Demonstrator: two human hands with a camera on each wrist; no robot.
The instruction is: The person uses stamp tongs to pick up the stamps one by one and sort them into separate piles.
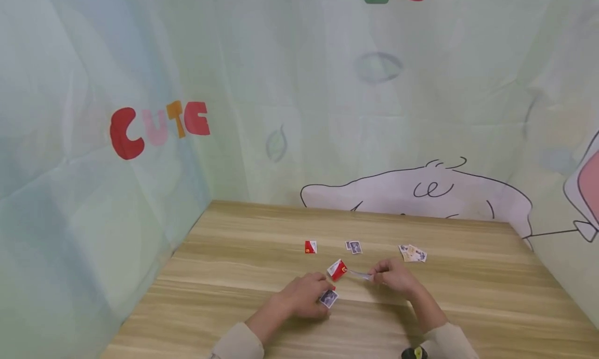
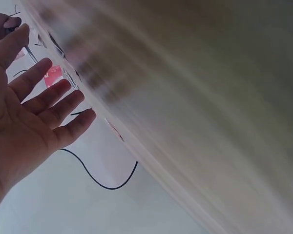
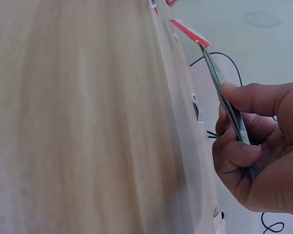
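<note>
My right hand (image 1: 396, 277) grips metal tweezers (image 3: 219, 80), thumb on one side and fingers curled on the other. At the tweezers' tips is a red-and-white stamp-like paper piece (image 1: 337, 270), raised and tilted in the right wrist view. My left hand (image 1: 304, 296) is low over the table, its fingers spread and slightly bent in the left wrist view. Beside those fingers lies a dark picture stamp (image 1: 329, 298) with a pale border. A bit of red shows from under the left fingertips, mostly hidden.
Farther back on the wooden table (image 1: 243, 224) lie another red-and-white piece (image 1: 311, 247), overlapping dark picture stamps (image 1: 355, 247) and a beige group (image 1: 414, 253) at the right. A black object (image 1: 414, 353) shows by the right sleeve. Printed cloth (image 1: 299, 89) hangs behind.
</note>
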